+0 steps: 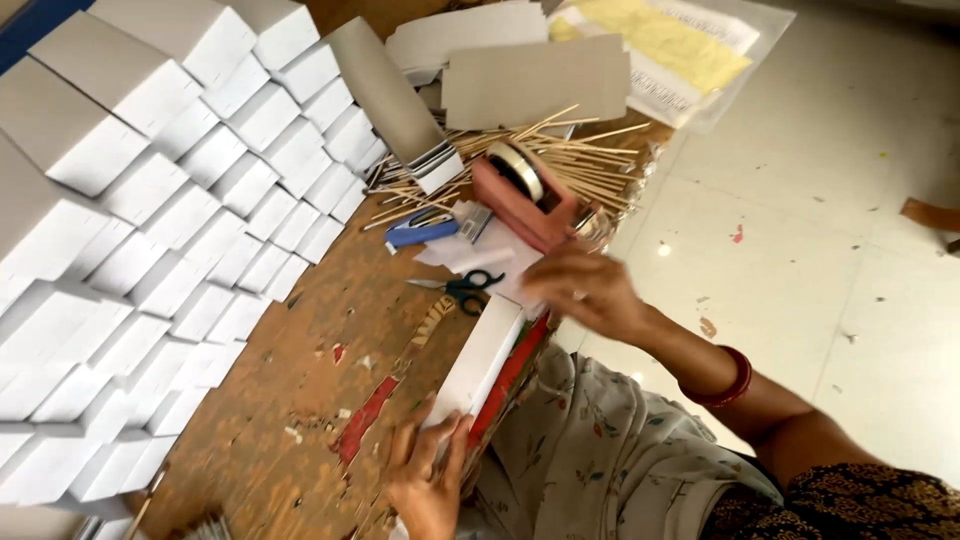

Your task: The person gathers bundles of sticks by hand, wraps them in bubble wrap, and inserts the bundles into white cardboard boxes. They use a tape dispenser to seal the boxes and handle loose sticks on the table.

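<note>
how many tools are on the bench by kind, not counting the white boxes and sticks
tape dispenser, pink: 1
scissors, dark handles: 1
stapler, blue: 1
total: 3
The left hand holds a long white box; the right hand reaches toward the dispenser.

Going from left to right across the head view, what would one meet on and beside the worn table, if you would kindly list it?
Stacked white boxes → blue stapler → black-handled scissors → pink tape dispenser → right hand → red bangle → pale tiled floor.
</note>
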